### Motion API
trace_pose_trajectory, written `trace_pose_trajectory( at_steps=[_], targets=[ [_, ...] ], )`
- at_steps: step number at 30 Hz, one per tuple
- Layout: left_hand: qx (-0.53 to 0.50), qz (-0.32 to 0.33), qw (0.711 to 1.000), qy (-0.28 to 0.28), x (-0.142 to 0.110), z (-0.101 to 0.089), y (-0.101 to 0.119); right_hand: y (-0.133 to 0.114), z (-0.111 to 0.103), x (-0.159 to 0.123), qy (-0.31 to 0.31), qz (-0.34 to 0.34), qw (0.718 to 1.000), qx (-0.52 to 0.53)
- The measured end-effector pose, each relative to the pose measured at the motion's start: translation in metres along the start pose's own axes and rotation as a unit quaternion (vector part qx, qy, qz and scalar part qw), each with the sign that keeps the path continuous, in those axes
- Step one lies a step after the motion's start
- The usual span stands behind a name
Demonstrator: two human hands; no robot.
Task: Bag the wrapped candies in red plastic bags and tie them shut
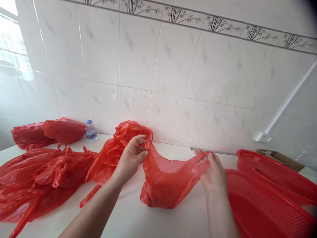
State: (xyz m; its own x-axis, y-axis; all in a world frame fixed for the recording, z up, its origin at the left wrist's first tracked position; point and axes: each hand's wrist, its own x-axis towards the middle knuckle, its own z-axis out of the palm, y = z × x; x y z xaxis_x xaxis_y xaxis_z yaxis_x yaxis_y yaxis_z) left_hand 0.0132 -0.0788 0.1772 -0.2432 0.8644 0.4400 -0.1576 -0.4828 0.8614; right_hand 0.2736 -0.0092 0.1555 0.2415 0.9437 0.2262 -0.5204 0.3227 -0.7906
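A thin red plastic bag point(164, 188) is stretched between my two hands above the white table, its mouth spread and its bottom sagging low. My left hand point(131, 157) has its fingers curled at the bag's upper left corner. At the opposite corner, my right hand point(213, 172) pinches the film between thumb and fingers, with part of the hand seen through the plastic. Behind my left hand lies a crumpled pile of red plastic bags point(109, 158). Whether anything lies inside the stretched bag I cannot tell.
Tied red bags point(49, 178) spread over the table's left side, with folded red bags point(61, 130) behind them. A small water bottle point(91, 131) stands near the tiled wall. On the right are two red plastic baskets point(262, 195), a cardboard box point(279, 157) and a power socket point(264, 137).
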Motion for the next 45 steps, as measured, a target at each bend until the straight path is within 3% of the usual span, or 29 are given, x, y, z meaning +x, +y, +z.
trace_pose_trajectory(
  at_steps=[4,8,11,14,18,24,27,30,32,35,39,43,45],
  targets=[
    [0.076,0.026,0.996,-0.028,-0.001,0.009,-0.006,0.012,0.028,-0.016,-0.077,0.009,0.996,0.044],
    [0.156,0.098,0.981,-0.061,-0.004,0.019,-0.003,0.018,0.054,-0.046,-0.165,0.032,0.984,-0.053],
    [0.169,0.126,0.974,-0.082,-0.009,0.026,0.0,0.022,0.065,-0.064,-0.265,0.058,0.946,-0.178],
    [0.162,0.116,0.976,-0.091,-0.015,0.029,-0.003,0.027,0.069,-0.07,-0.363,0.056,0.9,-0.235],
    [0.186,0.145,0.971,-0.025,-0.025,0.024,-0.015,0.035,0.067,-0.063,-0.306,0.053,0.916,-0.256],
    [0.259,0.152,0.945,-0.126,-0.031,0.022,-0.041,0.042,0.062,-0.054,-0.305,0.048,0.917,-0.254],
    [0.283,0.147,0.943,-0.097,-0.029,0.024,-0.052,0.038,0.058,-0.051,-0.33,0.071,0.902,-0.268],
    [0.237,0.078,0.967,-0.054,-0.028,0.025,-0.056,0.028,0.051,-0.048,-0.404,0.074,0.869,-0.277],
    [0.17,0.01,0.983,-0.067,-0.029,0.026,-0.057,0.021,0.047,-0.046,-0.447,0.055,0.844,-0.291],
    [0.115,-0.054,0.987,-0.101,-0.031,0.027,-0.057,0.015,0.044,-0.045,-0.461,0.048,0.824,-0.327],
    [0.165,-0.04,0.982,-0.08,-0.033,0.03,-0.058,0.018,0.043,-0.043,-0.408,0.065,0.824,-0.387],
    [0.21,-0.021,0.974,-0.081,-0.036,0.032,-0.058,0.031,0.043,-0.037,-0.29,-0.041,0.814,-0.502],
    [0.231,-0.008,0.97,-0.078,-0.037,0.033,-0.058,0.034,0.043,-0.036,-0.276,-0.039,0.814,-0.509]
  ],
)
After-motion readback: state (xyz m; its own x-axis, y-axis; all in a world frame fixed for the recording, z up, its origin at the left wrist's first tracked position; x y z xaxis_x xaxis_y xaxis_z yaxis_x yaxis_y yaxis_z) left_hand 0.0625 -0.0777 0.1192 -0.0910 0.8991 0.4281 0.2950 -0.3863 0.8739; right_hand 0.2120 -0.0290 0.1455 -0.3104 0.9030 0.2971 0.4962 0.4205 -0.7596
